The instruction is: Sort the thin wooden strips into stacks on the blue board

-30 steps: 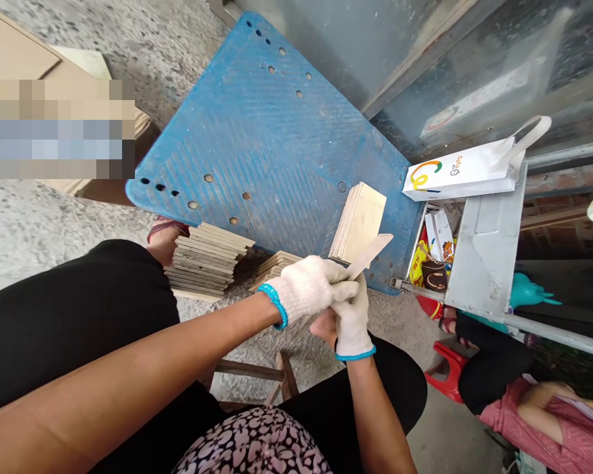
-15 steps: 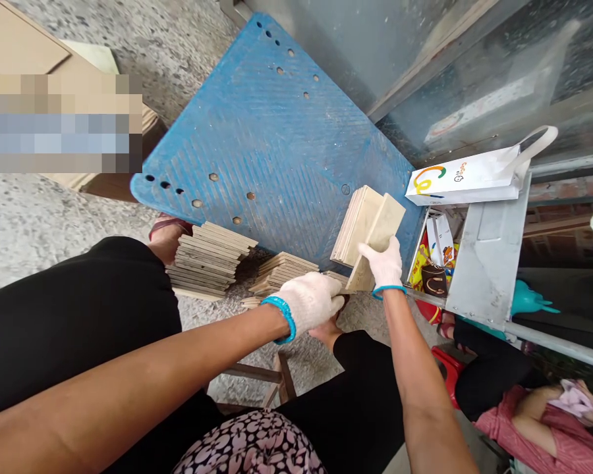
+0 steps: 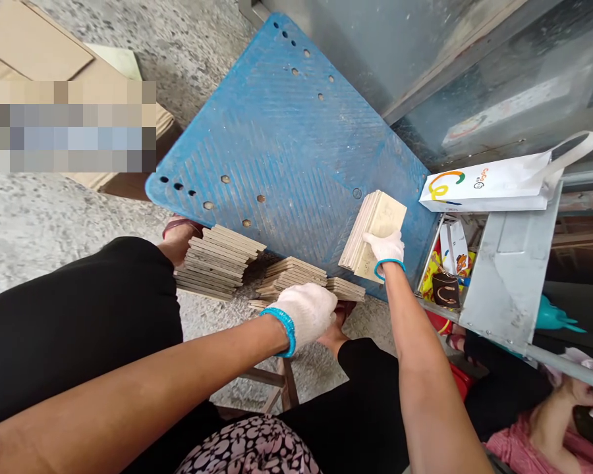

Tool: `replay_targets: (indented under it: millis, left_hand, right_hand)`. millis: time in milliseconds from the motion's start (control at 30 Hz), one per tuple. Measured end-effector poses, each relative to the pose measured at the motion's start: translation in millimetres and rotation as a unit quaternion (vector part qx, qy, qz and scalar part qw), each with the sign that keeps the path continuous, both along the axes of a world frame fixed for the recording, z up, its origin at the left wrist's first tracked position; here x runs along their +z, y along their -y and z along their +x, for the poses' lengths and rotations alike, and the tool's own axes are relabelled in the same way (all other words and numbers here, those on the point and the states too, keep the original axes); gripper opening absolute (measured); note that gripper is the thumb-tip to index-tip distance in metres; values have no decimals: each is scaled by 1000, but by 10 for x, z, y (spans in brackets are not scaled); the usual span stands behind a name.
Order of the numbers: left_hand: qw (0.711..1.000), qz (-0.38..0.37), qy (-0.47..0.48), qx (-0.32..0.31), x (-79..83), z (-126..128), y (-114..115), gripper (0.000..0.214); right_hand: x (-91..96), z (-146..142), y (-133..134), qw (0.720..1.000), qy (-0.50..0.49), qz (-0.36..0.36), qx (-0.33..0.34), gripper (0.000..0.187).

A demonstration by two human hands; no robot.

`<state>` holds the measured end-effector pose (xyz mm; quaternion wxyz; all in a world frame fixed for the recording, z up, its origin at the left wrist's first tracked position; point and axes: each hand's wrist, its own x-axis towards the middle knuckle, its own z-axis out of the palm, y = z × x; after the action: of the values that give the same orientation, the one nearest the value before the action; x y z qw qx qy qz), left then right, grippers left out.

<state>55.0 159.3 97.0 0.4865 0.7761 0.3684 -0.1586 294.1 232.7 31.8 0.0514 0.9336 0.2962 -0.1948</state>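
My right hand (image 3: 386, 249), in a white knit glove with a blue cuff, grips a thin pale wooden board (image 3: 388, 214) at the right side of a board stack (image 3: 362, 227) on the blue plastic pallet (image 3: 306, 138). Its thumb points left across the wood. My left hand (image 3: 309, 309), gloved the same way, is closed in front of the pallet; anything inside its curled fingers is hidden. Close by it are a middle pile of boards (image 3: 292, 273) and a smaller pile (image 3: 344, 288). A taller, fanned pile (image 3: 220, 266) stands farther left by my foot.
A white paper bag (image 3: 504, 183) stands on a metal ledge (image 3: 511, 263) at the right, above a compartment with a small brown bag (image 3: 445, 289). Cardboard (image 3: 39, 46) lies at upper left. Another person's arm (image 3: 548, 421) shows at lower right. A wooden stool (image 3: 286, 385) is below me.
My right hand has brought its board from a slant into line against the stack. My left hand has drawn away from the board, its fingers now curled in. The view has shifted slightly.
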Motion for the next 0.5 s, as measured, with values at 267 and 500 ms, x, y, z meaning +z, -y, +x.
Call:
replay_targets:
  millis: [267,500]
  left_hand:
    - [999,5,-9,-39,-45,10,18,34]
    - [999,-9,-3,-33,-108,26,29,30]
  right_hand:
    - [-75,40,-56,1000,-7,26,8,109]
    - [-65,-11,82,996,-9,90,23,86]
